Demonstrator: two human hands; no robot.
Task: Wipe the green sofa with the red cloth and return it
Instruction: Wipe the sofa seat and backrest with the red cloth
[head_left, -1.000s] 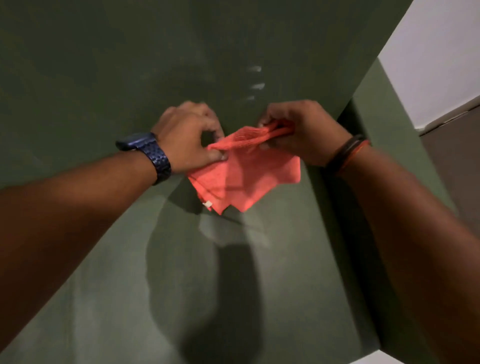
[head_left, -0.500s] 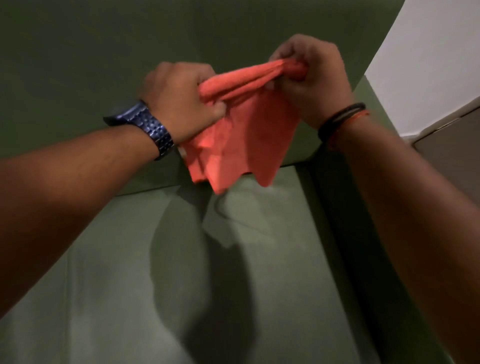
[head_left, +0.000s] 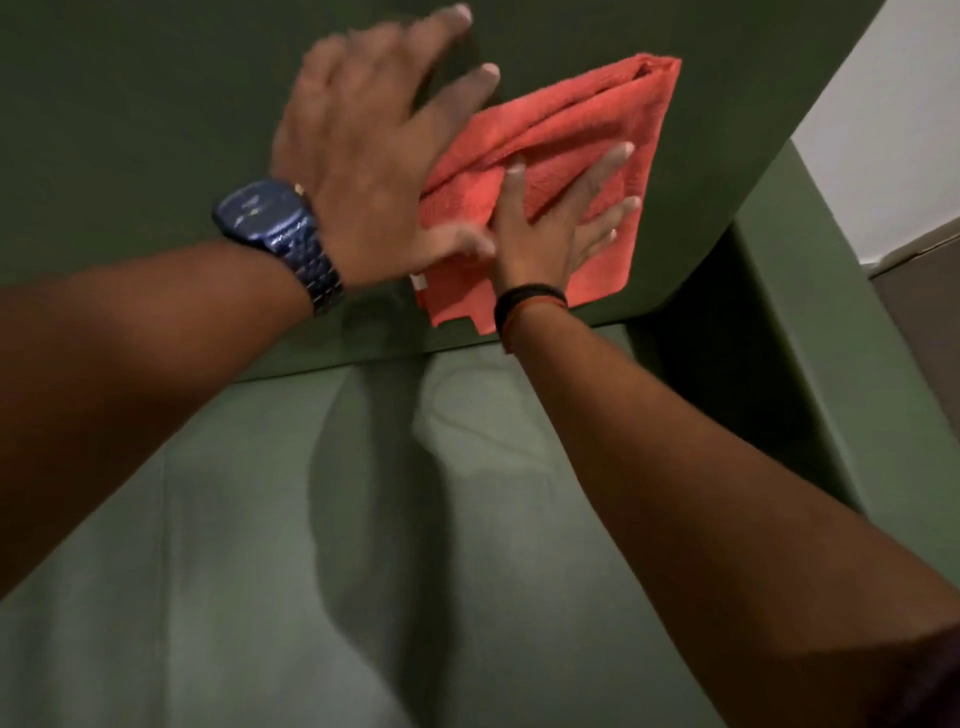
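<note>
The right hand (head_left: 558, 223), fingers spread flat, presses the folded red cloth (head_left: 561, 150) against the green sofa (head_left: 156, 130) backrest at upper centre. The left hand (head_left: 374, 156), open and blurred, holds nothing. Wiping appears to be starting; next calls for sweeping strokes under steady pressure.

A dark blue wristwatch (head_left: 265, 214) with a square glossy face sits on a linked metal band (head_left: 318, 274) of the same blue. Two thin wristbands (head_left: 525, 301), one black and one reddish, lie close together. At the far right, a pale wall (head_left: 883, 150) meets a grey-brown floor (head_left: 919, 306) along a light skirting strip (head_left: 914, 248).
</note>
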